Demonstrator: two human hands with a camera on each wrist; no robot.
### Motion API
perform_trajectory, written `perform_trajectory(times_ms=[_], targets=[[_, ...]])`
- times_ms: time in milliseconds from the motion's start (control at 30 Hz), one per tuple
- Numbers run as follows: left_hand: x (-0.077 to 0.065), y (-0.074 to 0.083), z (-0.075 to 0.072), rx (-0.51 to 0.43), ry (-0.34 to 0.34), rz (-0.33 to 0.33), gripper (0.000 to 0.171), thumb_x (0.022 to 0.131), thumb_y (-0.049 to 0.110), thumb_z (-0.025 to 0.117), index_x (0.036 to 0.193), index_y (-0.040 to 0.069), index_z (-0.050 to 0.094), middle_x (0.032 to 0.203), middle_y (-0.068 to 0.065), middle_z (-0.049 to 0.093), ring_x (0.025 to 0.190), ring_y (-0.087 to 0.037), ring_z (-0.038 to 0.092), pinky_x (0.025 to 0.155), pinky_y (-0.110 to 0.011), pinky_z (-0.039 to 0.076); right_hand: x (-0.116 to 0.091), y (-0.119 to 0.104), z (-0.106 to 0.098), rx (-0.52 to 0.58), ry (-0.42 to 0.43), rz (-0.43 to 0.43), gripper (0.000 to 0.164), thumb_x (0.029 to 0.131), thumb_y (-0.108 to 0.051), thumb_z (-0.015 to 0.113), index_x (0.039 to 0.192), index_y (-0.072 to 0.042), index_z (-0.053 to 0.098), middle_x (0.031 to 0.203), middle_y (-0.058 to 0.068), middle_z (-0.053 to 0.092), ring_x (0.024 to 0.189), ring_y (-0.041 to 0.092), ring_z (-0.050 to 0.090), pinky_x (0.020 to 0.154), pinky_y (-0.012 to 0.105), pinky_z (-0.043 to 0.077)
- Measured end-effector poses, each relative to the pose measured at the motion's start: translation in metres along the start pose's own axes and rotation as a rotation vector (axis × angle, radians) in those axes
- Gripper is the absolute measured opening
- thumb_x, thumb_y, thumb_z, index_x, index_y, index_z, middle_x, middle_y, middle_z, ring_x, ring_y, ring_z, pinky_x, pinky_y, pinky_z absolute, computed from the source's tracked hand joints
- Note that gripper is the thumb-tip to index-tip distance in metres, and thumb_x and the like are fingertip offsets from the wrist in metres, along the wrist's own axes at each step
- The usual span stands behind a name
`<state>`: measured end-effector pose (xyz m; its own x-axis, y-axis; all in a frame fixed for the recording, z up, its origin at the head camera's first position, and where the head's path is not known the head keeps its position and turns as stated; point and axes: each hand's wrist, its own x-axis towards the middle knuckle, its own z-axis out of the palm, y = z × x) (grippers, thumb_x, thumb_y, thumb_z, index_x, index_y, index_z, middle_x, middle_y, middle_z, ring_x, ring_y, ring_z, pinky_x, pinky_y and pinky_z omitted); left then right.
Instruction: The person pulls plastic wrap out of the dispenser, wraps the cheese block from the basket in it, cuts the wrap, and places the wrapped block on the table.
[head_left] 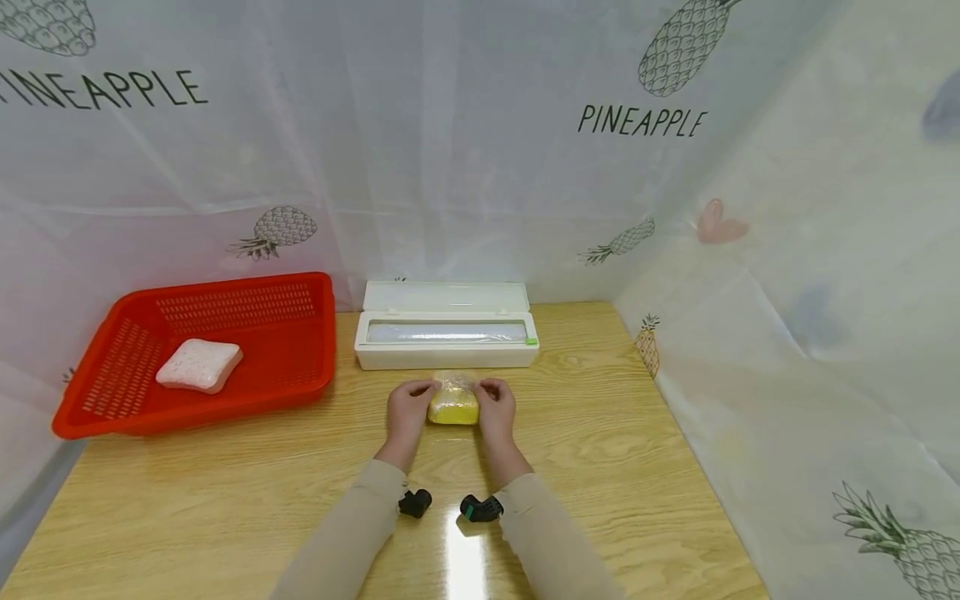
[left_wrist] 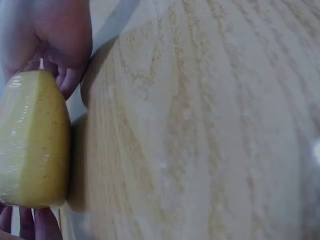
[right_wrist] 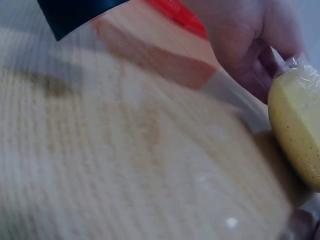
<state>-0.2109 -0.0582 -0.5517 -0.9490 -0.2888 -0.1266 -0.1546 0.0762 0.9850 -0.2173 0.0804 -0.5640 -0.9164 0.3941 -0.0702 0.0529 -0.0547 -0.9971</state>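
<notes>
A yellow sponge (head_left: 454, 412) sits between both hands on the table, with clear cling film (head_left: 454, 382) wrapped over it. My left hand (head_left: 407, 410) pinches the film at the sponge's left end, and my right hand (head_left: 497, 410) does the same at the right end. Seen in the left wrist view, the wrapped sponge (left_wrist: 45, 145) has film stretched smooth over its side, with the right hand (left_wrist: 55, 35) at its far end. From the right wrist, the left hand (right_wrist: 245, 45) shows with thumb and curled fingers gathering film at the sponge's end.
Just behind the hands stands a white cling film dispenser (head_left: 447, 357), its lid (head_left: 447, 295) raised. To the left, a red plastic basket (head_left: 330, 333) holds a pinkish-white wrapped sponge (head_left: 199, 365). Pineapple-print sheeting (head_left: 465, 167) closes off the back and right sides.
</notes>
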Motion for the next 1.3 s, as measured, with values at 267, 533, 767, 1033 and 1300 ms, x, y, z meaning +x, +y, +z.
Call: perform_trajectory(times_ms=[267,533,767,1033,1300], targets=[[-0.005,-0.005,-0.003,-0.065,-0.013,-0.005,0.015,0.087,0.007,0.074,0.100,0.001,0.071,0.101,-0.012,0.066,0.092,-0.024,0.062,0.074,-0.027,0.053,-0.008,0.003,-0.002,0.120,-0.033,-0.084,0.009,0.083,0.012,0.067,0.091,0.014,0.064,0.084,0.014,0.061,0.075,0.014,0.054,0.065,0.020,0.047],[-0.009,-0.011,-0.008,-0.023,-0.111,0.006,0.030,0.088,0.026,0.074,0.109,0.005,0.074,0.113,-0.011,0.066,0.103,-0.024,0.060,0.079,-0.026,0.053,-0.001,0.011,-0.012,0.078,-0.104,-0.052,0.017,0.084,-0.011,0.076,0.095,0.003,0.074,0.095,0.013,0.067,0.088,0.022,0.062,0.074,0.026,0.053],[-0.013,0.001,-0.030,0.092,-0.345,0.212,0.041,0.086,0.014,0.073,0.126,0.007,0.066,0.128,-0.015,0.054,0.115,-0.032,0.054,0.099,-0.044,0.045,-0.004,-0.025,-0.047,-0.188,-0.440,-0.049,0.036,0.098,-0.025,0.061,0.117,0.005,0.067,0.120,0.017,0.064,0.117,0.032,0.055,0.099,0.040,0.045],[-0.022,0.031,-0.044,0.071,-0.533,0.151,0.071,0.073,0.004,0.085,0.137,0.006,0.056,0.139,-0.015,0.035,0.124,-0.039,0.047,0.093,-0.034,0.050,-0.013,-0.059,-0.072,-0.198,-0.734,-0.120,0.039,0.101,-0.010,0.053,0.136,0.008,0.051,0.136,0.022,0.049,0.125,0.036,0.045,0.101,0.040,0.042],[-0.034,0.044,-0.044,0.057,-0.408,0.086,0.046,0.089,0.021,0.073,0.123,-0.008,0.061,0.128,-0.015,0.052,0.094,-0.025,0.063,0.083,-0.040,0.055,-0.021,-0.049,-0.070,-0.299,-0.676,-0.237,0.059,0.081,-0.006,0.079,0.135,0.001,0.055,0.131,0.010,0.043,0.116,0.030,0.042,0.097,0.052,0.038]])
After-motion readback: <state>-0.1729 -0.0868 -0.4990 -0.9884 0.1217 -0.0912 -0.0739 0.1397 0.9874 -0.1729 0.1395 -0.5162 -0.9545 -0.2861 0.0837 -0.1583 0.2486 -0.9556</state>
